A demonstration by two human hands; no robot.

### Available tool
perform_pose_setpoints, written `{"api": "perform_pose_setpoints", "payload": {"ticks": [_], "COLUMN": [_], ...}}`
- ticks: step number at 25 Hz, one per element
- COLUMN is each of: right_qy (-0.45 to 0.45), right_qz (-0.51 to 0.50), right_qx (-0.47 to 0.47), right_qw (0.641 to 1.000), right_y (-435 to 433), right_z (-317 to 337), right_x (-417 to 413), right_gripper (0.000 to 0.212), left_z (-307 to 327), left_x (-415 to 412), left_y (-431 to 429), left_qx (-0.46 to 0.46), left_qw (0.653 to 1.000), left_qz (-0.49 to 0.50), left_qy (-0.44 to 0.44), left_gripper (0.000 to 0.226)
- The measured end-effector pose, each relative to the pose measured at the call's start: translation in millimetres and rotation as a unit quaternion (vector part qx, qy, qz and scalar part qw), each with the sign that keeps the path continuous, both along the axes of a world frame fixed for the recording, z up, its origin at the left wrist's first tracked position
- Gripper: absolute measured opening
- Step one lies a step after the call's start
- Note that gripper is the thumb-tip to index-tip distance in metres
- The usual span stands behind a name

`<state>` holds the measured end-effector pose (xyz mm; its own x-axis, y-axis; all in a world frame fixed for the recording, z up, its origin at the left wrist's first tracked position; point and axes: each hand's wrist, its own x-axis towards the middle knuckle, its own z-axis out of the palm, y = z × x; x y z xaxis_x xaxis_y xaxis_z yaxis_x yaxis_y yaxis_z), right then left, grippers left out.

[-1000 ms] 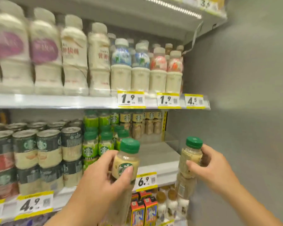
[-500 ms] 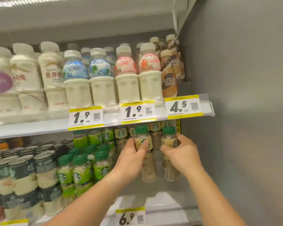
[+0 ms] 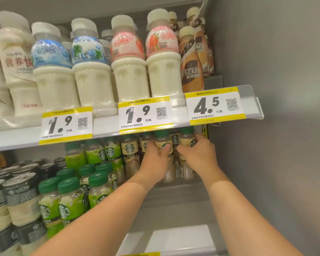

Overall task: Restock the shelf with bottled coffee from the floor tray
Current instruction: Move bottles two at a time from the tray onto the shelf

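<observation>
Our left hand point(image 3: 155, 159) grasps beige coffee bottle point(image 3: 163, 145); right hand point(image 3: 198, 154) grasps second coffee bottle point(image 3: 187, 142), both near shelf point(image 3: 175, 196) rear right corner.

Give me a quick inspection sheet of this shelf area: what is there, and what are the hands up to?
Surface: middle shelf, bare grey strip at its right front.
Job's things: two beige coffee bottles with green caps, left bottle and right bottle, deep under the upper shelf edge, beside matching bottles.
Clutter: green-label bottles and stacked cans to the left; white milk drinks and brown coffee bottles above.
Hands: left hand grips the left bottle; right hand grips the right bottle.
Cables: nothing seen.
Surroundings: grey side wall; yellow price tags, one reading 4.5. Floor tray out of view.
</observation>
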<state>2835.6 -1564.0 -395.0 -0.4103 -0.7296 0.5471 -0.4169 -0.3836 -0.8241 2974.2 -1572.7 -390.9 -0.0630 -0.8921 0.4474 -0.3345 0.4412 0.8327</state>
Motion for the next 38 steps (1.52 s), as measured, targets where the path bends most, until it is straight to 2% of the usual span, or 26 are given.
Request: {"api": "perform_pose_setpoints", "payload": {"ticks": [3, 7, 11, 15, 20, 23, 28, 32, 38], "right_qy": [0.014, 0.028, 0.047, 0.074, 0.142, 0.201, 0.155, 0.182, 0.200], "right_qz": [0.032, 0.054, 0.041, 0.002, -0.089, -0.121, -0.104, -0.146, -0.171], "right_qx": [0.014, 0.113, 0.112, 0.126, 0.134, 0.077, 0.051, 0.045, 0.034], "right_qw": [0.999, 0.992, 0.992, 0.989, 0.977, 0.969, 0.981, 0.971, 0.964], "right_y": [-5.4, -5.2, -11.8, -20.3, -25.7, -23.6, -25.1, -33.7, -35.9], "right_z": [-16.1, -62.9, -71.3, -72.3, -73.6, -81.0, -86.0, -91.9, -92.3], "right_x": [-9.7, -26.4, -26.3, -23.3, -11.0, -7.6, -12.3, -10.0, -6.4], "right_gripper": [0.026, 0.028, 0.023, 0.029, 0.040, 0.037, 0.037, 0.053, 0.048], "left_z": [-10.2, -13.7, -21.0, -41.1, -59.1, -60.9, -66.8, -68.3, -67.1], "left_x": [-2.2, -1.1, 3.7, 3.1, -3.2, -3.7, -0.4, -1.7, -1.9], "left_y": [-7.5, -12.3, -8.5, -2.1, -1.8, -7.1, -19.1, -26.9, -30.9], "left_qx": [-0.039, -0.095, -0.109, -0.100, -0.069, -0.074, -0.097, -0.102, -0.117], "left_qw": [0.998, 0.987, 0.988, 0.986, 0.985, 0.977, 0.974, 0.971, 0.968], "left_qz": [0.030, 0.083, 0.078, 0.097, 0.126, 0.158, 0.165, 0.177, 0.168], "left_qy": [-0.032, -0.098, -0.073, -0.097, -0.092, -0.122, -0.123, -0.121, -0.148], "left_gripper": [0.027, 0.041, 0.051, 0.059, 0.045, 0.044, 0.033, 0.031, 0.029]}}
